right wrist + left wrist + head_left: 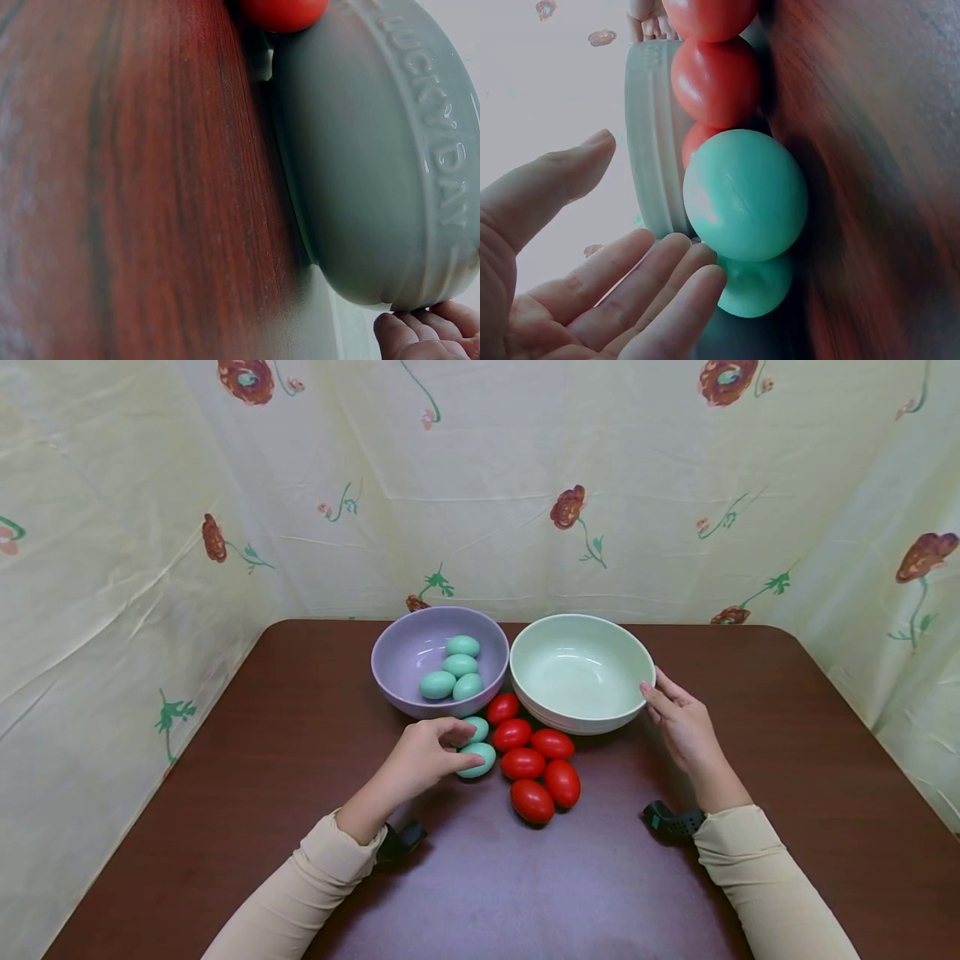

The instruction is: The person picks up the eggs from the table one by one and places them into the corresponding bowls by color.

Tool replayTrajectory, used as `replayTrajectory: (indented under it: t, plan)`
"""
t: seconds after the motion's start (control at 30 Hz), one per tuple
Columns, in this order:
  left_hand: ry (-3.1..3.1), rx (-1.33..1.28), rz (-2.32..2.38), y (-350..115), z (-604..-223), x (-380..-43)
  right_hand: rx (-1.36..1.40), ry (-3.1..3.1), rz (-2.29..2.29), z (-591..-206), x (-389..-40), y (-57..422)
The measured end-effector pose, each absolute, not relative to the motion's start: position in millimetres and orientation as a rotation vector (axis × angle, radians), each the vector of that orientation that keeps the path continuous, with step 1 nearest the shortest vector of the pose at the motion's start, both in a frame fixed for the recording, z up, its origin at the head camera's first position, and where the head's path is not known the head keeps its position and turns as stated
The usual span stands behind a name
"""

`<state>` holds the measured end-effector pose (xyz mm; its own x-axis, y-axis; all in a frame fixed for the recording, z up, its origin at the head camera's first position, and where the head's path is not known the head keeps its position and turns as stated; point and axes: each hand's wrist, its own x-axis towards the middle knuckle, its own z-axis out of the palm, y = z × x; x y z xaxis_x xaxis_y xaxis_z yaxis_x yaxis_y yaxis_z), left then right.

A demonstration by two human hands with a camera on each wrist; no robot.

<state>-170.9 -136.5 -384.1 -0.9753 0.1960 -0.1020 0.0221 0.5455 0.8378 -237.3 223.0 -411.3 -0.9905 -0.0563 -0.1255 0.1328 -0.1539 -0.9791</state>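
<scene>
My left hand [431,752] is over two mint-green eggs [478,766] on the table, thumb and fingers spread apart. In the left wrist view the nearer green egg [745,195] stands in front of the extended fingers [671,300], with nothing gripped. My right hand [681,727] holds the right edge of a pale green bowl [581,718], thumb at the rim and fingers against the outside. The right wrist view shows the fingertips [435,326] at the bowl's wall, which bears raised lettering. No eggs show inside this bowl.
A purple bowl [390,687] with several green eggs [438,685] stands left of the pale bowl. Several red eggs [523,763] lie in a cluster before the bowls, close right of the green pair. Beneath everything is a dark wooden table [300,718], with a floral curtain [480,527] behind.
</scene>
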Motion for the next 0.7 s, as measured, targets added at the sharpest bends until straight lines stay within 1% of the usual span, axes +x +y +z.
replayTrajectory:
  t: [0.33,0.7]
  plan:
    - [2.597,0.172,1.374,-137.9,-384.4,-171.6,0.082,1.970,-2.291,-411.8,-237.9,222.7]
    - [2.617,0.226,1.330,-137.7,-388.0,-171.1,0.098,1.951,-2.299,-411.5,-238.0,222.7]
